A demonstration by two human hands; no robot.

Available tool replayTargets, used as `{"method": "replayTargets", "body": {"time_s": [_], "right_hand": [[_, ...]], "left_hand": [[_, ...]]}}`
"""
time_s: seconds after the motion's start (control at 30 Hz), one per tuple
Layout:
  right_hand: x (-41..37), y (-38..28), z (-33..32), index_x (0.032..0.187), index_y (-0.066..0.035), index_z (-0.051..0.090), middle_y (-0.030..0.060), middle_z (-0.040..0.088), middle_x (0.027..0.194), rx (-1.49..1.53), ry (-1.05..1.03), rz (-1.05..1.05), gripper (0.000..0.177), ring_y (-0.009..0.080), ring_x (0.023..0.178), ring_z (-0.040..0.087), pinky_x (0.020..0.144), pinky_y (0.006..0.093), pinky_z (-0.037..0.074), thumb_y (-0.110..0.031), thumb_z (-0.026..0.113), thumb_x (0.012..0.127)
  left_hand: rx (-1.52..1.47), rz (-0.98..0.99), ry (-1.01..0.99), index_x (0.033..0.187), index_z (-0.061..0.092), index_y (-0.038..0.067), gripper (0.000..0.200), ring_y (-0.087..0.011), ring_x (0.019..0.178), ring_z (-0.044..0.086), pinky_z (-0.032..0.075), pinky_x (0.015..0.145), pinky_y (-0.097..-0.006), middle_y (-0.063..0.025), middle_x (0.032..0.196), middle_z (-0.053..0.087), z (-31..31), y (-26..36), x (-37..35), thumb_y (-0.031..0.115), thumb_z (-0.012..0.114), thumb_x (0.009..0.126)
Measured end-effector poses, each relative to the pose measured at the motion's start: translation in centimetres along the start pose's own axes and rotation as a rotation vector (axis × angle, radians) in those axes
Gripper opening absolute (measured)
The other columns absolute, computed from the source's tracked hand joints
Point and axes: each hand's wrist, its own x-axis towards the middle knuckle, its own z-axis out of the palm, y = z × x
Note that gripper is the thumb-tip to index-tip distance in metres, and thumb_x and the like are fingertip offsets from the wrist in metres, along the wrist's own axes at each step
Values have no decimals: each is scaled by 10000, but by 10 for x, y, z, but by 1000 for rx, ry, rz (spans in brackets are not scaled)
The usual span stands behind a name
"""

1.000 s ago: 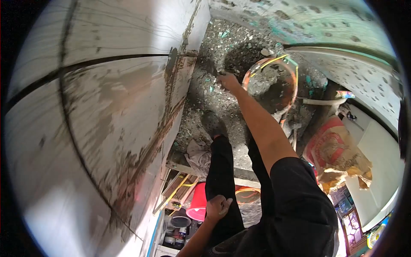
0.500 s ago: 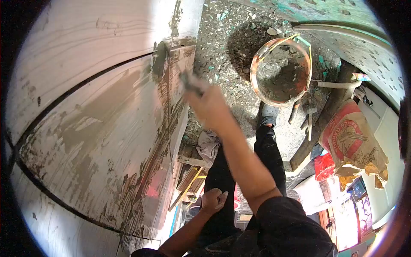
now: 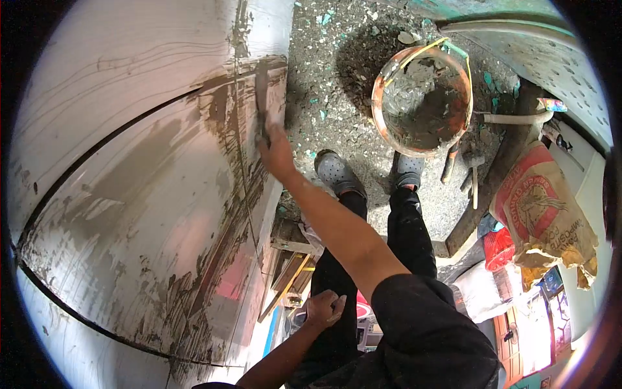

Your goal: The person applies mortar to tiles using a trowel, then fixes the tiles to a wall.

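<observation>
My right hand (image 3: 277, 154) is closed around the handle of a trowel (image 3: 262, 87). The narrow grey blade lies along the right edge of a large pale tiled surface (image 3: 162, 194), smeared with grey-brown mortar. Dark joint lines cross the tiles, and the mortar is thickest around the right-hand joint. My left hand (image 3: 326, 308) is a curled fist held low in front of my left thigh; its inside is hidden. Beyond my feet stands an orange-rimmed bucket (image 3: 378, 107) with wet grey mortar inside.
Grey clogs (image 3: 340, 174) are on my feet on rough ground strewn with chips. A hammer (image 3: 475, 175) lies right of the bucket, near a timber beam (image 3: 470, 233). A torn paper sack (image 3: 541, 207) and a red bag (image 3: 499, 249) are at the right.
My right hand has moved left and the trowel now lies against the tile edge. The view has shifted slightly, and my left clog has come into sight. My left fist stays low.
</observation>
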Motion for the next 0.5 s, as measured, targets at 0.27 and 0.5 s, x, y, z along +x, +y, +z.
{"method": "replayTargets", "body": {"time_s": [0.27, 0.5], "right_hand": [[-102, 32, -257, 1118, -4, 504, 187, 567, 895, -110, 260, 199, 364, 331, 843, 560, 743, 382, 441, -119, 506, 773], [61, 140, -326, 1121, -37, 478, 212, 580, 906, -989, -83, 300, 403, 353, 902, 532, 761, 402, 458, -162, 463, 738]], "left_hand": [[-71, 0, -7, 516, 383, 55, 310, -285, 413, 417, 307, 377, -368, -106, 500, 390, 15, 14, 8, 84, 621, 714], [-50, -30, -10, 523, 395, 52, 294, -296, 412, 416, 308, 375, -370, -112, 506, 400, 16, 23, 11, 88, 618, 711]]}}
